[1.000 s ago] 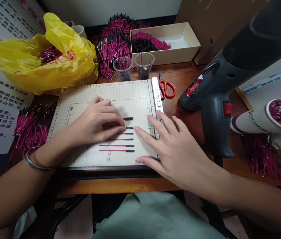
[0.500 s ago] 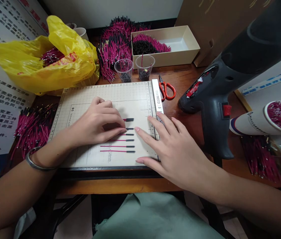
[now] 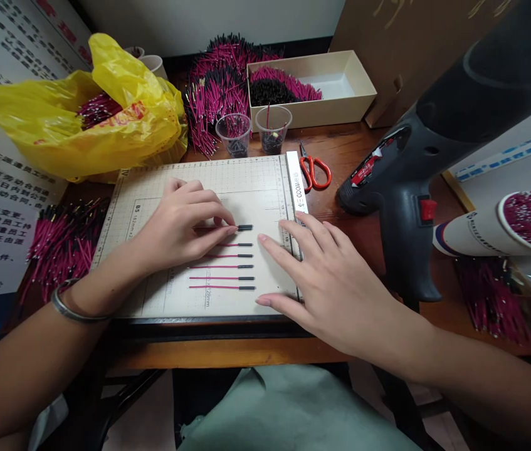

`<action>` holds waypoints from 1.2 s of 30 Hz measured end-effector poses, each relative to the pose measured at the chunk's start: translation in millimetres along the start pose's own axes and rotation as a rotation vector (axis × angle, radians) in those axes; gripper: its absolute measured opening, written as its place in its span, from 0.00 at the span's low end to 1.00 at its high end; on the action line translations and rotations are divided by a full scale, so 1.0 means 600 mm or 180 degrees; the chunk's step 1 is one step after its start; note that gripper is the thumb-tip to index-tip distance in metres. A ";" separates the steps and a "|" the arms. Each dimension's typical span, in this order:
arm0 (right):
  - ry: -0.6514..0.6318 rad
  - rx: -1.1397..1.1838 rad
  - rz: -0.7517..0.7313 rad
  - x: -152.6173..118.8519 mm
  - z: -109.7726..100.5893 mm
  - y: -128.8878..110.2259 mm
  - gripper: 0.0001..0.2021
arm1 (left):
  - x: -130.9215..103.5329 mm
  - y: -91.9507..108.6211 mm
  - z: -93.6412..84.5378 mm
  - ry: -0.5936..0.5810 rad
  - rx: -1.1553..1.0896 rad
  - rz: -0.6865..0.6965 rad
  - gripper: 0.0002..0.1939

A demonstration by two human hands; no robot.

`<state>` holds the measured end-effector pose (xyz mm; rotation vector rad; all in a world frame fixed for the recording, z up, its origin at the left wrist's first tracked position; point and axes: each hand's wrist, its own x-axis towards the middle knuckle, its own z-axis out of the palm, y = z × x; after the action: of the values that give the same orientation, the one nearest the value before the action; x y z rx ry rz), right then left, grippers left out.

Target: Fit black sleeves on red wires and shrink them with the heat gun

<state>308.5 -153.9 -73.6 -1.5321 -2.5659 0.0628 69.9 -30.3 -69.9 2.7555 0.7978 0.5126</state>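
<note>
A cutting board (image 3: 265, 188) printed with a grid lies on the table. Several pink wires with black sleeved ends, such as the lowest wire (image 3: 222, 287), lie spaced in a column on it. My left hand (image 3: 190, 219) is closed, thumb and index finger pinching the topmost wire (image 3: 245, 228) just left of its black end; the rest of that wire is hidden under the hand. To the right of the wires, my right hand (image 3: 326, 275) rests with fingers spread on the board and its white edge strip (image 3: 296, 181), holding nothing.
Red-handled scissors (image 3: 316, 174), two clear cups (image 3: 272, 128) and a cream box (image 3: 312, 113) of wires stand behind the board. A heat gun (image 3: 401, 207) and a paper cup (image 3: 476, 235) are at right. A yellow bag (image 3: 138, 134) and wire bundles (image 3: 65, 244) are at left.
My left hand's fingertips have moved slightly up, from the second wire from the top to the topmost wire. My right hand has barely moved.
</note>
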 end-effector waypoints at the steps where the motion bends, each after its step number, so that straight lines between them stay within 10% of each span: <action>1: -0.0005 0.0021 0.0011 0.000 0.000 0.000 0.34 | 0.000 -0.001 0.001 -0.0006 0.0005 0.0006 0.13; 36: -0.0462 0.0124 0.0111 0.018 0.000 0.005 0.34 | -0.003 -0.006 0.004 0.0086 0.0199 0.0524 0.11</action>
<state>306.3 -143.1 -72.8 -1.6141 -2.6300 0.2352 67.6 -28.7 -73.4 2.8937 0.6055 0.5658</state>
